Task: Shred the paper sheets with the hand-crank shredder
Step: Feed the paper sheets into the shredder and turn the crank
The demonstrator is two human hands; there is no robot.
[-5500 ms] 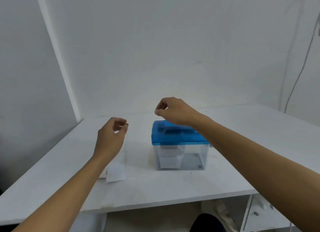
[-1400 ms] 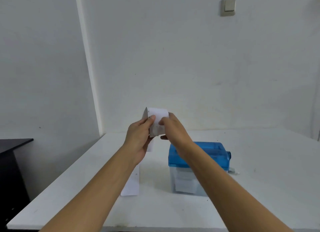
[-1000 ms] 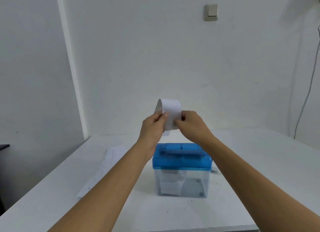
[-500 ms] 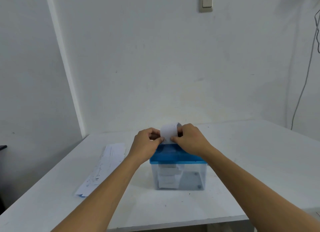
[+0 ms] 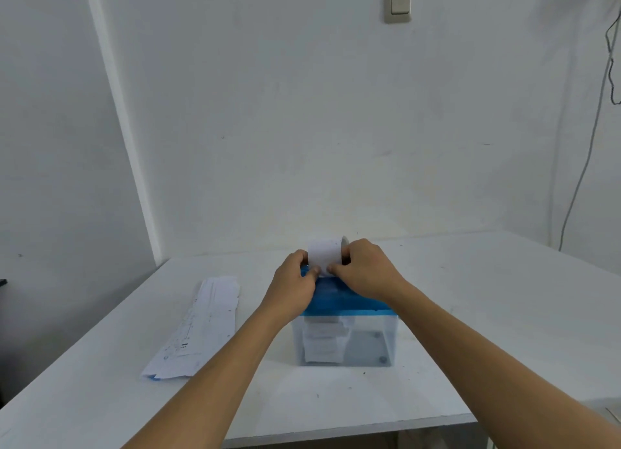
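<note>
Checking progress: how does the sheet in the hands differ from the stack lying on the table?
The sheet is curled, upright at the shredder, pinched by the left hand and right hand; the stack lies flat on the table, untouched. The sheet looks short; the stack long. Both are white paper.

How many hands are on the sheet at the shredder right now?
2. The left hand pinches the left edge of the sheet and the right hand pinches its right edge, both just above the shredder. No other hand is in view.
</note>
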